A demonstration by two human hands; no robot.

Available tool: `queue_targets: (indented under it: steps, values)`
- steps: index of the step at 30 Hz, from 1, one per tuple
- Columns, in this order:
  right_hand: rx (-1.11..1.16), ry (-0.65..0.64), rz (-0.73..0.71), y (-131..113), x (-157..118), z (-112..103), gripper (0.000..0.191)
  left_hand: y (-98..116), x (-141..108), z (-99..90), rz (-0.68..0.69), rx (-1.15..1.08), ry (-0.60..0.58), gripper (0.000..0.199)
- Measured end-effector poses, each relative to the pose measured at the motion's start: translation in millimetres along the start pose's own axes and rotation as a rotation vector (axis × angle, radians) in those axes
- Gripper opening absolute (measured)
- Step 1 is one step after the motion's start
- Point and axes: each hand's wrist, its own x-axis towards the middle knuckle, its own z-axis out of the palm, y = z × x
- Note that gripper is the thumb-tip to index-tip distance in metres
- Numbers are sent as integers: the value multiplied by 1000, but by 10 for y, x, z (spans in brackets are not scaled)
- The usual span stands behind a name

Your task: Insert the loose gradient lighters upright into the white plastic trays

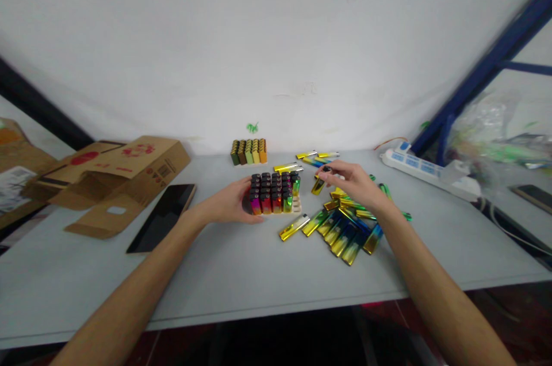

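Note:
My left hand (236, 200) is closed around the left end of a pale tray (297, 206) that carries rows of upright lighters with black tops (271, 193). Their bodies run from purple and red to green, and slots show at the tray's right end. Between the fingertips of my right hand (351, 179) is a single lighter (318, 184), dark on top and gold below, tilted just right of the tray. Loose gold, green and blue lighters (340, 231) lie in a heap below that hand. One more gold lighter (294, 227) rests in front of the tray.
Behind stands a second block of upright lighters (249, 151) near the wall. An opened cardboard box (125, 176) and a dark tablet (163, 218) lie left. To the right are a white power strip (431, 173), a phone (533, 196) and plastic bags (495, 130).

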Motion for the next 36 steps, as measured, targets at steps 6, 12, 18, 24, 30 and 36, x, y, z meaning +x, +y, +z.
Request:
queue_targets:
  steps: [6, 12, 18, 24, 30, 36]
  values:
    - [311, -103, 128, -106, -67, 122, 36, -6, -1, -3, 1, 7, -3, 73]
    - [428, -99, 168, -116, -28, 307, 45, -23, 5, 7, 1, 4, -1, 74]
    - [53, 210, 78, -12, 23, 410, 70, 0, 6, 12, -9, 6, 3, 74]
    - [-89, 285, 82, 83, 30, 409, 62, 20, 1, 1, -19, -3, -6, 77]
    - [-113, 250, 73, 95, 45, 415, 56, 14, 1, 4, -14, -17, -5, 75]
    - [-27, 310, 59, 97, 36, 469, 57, 0, 6, 5, -9, -6, 3, 75]
